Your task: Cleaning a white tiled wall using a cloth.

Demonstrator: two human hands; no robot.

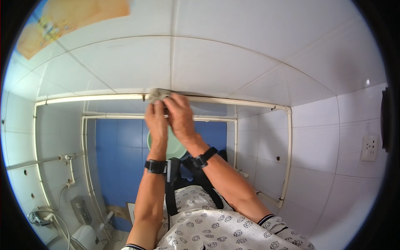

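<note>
White-tiled walls (233, 62) run from nine through twelve to three o'clock, with an orange-and-blue picture (91, 12) at ten, a pale socket (370, 148) at three and blue-tiled floor (116, 162) at eight.

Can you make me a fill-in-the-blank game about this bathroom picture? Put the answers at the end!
1. The bare left hand and bare right hand touch a crumpled, greyish fabric cloth, which appears ____ (above or below) the round, pale green basin in the picture.
2. The band on the left wrist is coloured ____.
3. The white rectangular wall socket is on the picture's ____ side.
4. The square tiles left of the basin are ____.

Answers: above; black; right; blue
</note>
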